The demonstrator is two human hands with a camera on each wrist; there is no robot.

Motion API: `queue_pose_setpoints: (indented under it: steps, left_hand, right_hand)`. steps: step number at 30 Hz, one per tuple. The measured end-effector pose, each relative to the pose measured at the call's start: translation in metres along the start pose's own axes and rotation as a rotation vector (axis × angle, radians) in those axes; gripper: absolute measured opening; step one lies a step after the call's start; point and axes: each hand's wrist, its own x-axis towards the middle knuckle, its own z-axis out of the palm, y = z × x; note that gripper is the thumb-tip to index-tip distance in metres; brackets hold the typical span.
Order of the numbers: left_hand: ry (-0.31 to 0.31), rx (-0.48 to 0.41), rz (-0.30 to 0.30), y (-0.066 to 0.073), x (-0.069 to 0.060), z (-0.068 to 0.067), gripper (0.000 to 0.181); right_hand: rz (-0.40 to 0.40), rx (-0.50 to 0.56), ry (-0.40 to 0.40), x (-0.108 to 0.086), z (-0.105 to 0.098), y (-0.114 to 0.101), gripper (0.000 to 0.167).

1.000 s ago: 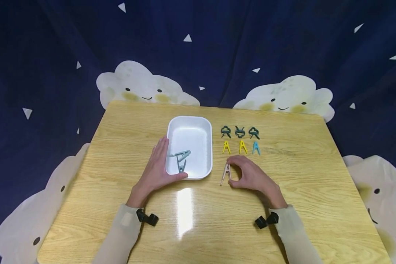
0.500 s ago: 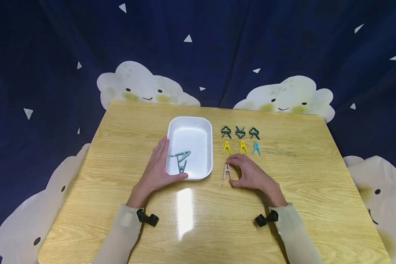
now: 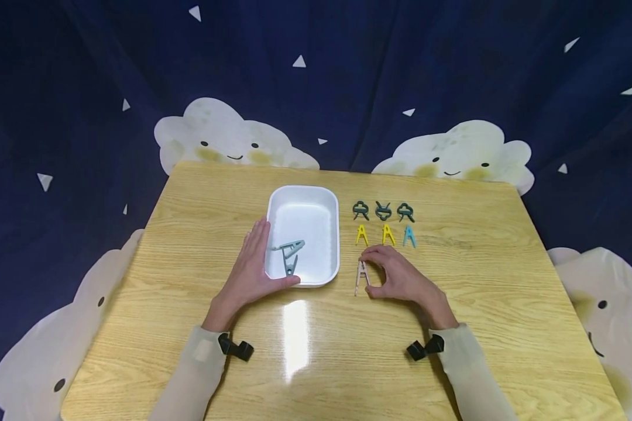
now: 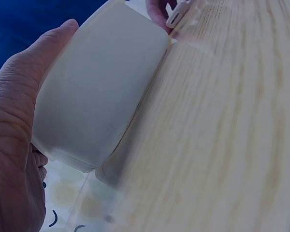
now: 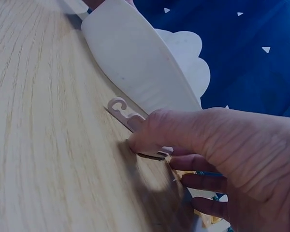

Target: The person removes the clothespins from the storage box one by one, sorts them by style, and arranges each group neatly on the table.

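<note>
My left hand rests against the white plastic tray, straight fingers along its left side and thumb on the near rim. In the left wrist view the tray's wall stands beside the thumb. Two grey-green clothespins lie inside at the near left. To the right of the tray, my right hand pinches a pale pink clothespin between thumb and forefinger, low over the table. Its hooked end shows in the right wrist view; the fingers hide part of it.
Beyond the right hand lie yellow clothespins and a blue clothespin in a row. Behind them is a row of dark green plastic clips. The wooden table ends at a dark blue curtain.
The pink clothespin has turned slightly, its free leg now a little further right and more upright in the head view. The left hand and the tray have not visibly moved.
</note>
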Motion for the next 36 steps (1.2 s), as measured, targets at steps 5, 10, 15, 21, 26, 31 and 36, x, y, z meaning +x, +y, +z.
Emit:
queue_pose_setpoints:
  steps: [5, 10, 15, 21, 26, 31, 36]
  left_hand:
    - [-0.003, 0.003, -0.005, 0.000, -0.001, -0.001, 0.144]
    - [0.003, 0.006, 0.002, 0.000, 0.000, -0.001, 0.144]
    - [0.006, 0.005, 0.007, -0.001, 0.001, 0.000, 0.145]
    - [0.006, 0.002, 0.009, 0.000, 0.000, 0.000, 0.145]
    - [0.009, 0.002, 0.012, 0.000, 0.000, -0.001, 0.145]
    - [0.012, -0.001, 0.014, 0.001, 0.000, -0.001, 0.145]
    - [0.001, -0.003, 0.002, 0.001, 0.000, -0.001, 0.145]
  right_hand:
    - [-0.017, 0.065, 0.015, -0.002, -0.003, -0.001, 0.073]
    - [-0.038, 0.098, 0.075, -0.003, -0.005, -0.006, 0.072]
    - [-0.100, 0.133, 0.198, 0.001, -0.007, -0.018, 0.045]
    - [-0.194, 0.237, 0.300, 0.008, -0.008, -0.036, 0.010]
    - [-0.259, 0.236, 0.322, 0.017, -0.009, -0.053, 0.004]
    - [-0.294, 0.232, 0.316, 0.027, -0.009, -0.072, 0.003]
    - [-0.292, 0.202, 0.271, 0.040, -0.006, -0.085, 0.006]
